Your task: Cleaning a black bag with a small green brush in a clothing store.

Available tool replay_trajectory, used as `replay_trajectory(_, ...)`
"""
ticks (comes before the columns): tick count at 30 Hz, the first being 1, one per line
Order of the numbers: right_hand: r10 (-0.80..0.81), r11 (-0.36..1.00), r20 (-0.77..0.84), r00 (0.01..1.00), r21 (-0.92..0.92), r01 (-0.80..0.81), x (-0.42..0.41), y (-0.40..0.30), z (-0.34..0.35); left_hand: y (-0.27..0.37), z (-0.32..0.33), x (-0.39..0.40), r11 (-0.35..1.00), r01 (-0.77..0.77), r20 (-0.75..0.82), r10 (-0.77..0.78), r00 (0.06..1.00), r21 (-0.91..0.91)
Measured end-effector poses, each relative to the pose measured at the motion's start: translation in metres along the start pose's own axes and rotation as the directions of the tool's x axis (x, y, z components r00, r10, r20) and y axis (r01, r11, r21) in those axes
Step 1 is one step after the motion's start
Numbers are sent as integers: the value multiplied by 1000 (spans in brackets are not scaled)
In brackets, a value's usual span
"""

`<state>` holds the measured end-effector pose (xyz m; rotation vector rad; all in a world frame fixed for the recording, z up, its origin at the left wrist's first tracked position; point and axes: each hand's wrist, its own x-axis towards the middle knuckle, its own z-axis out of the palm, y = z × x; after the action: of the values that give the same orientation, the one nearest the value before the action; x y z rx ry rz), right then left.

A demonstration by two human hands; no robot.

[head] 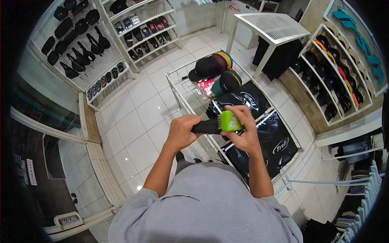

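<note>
In front of my chest, my left hand [184, 131] grips the left end of a black item [207, 127], perhaps a folded sandal or pouch; its exact kind cannot be told. My right hand [245, 130] holds a green brush [229, 121] between thumb and fingers. The brush's bristles face left and touch or nearly touch the right end of the black item. Behind both hands, stacked caps [209, 67] and black plastic bags with printed writing [281, 145] lie on a low white wire-frame table [194, 112].
White racks with sandals [146, 32] and black bags [80, 57] stand at the left and back. A cap shelf [334, 73] is on the right, near a white mesh stand [273, 27]. A glass door with a handle [68, 219] is at lower left, hangers [366, 200] at lower right.
</note>
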<state>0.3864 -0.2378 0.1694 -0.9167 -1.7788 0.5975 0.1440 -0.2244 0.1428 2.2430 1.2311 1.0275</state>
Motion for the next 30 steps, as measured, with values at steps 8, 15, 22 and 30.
replay_trajectory(8, 215, 975, 58, 975, 38, -217, -26, 40, -45, 17, 22, -12, 998, 36, -183, -45, 982, -55)
replay_trajectory(15, 120, 986, 125, 985, 104, -134, -14, 9, -35, 23, 19, -15, 1000, -6, -111, 8, 994, 15)
replay_trajectory(22, 41, 996, 104, 994, 77, -49, -16, -5, -31, 28, 21, -8, 1000, -27, -70, 28, 997, 8)
replay_trajectory(30, 214, 973, 44, 976, 77, -217, -17, 20, -40, 18, 11, 2, 995, -86, -52, 88, 995, 40)
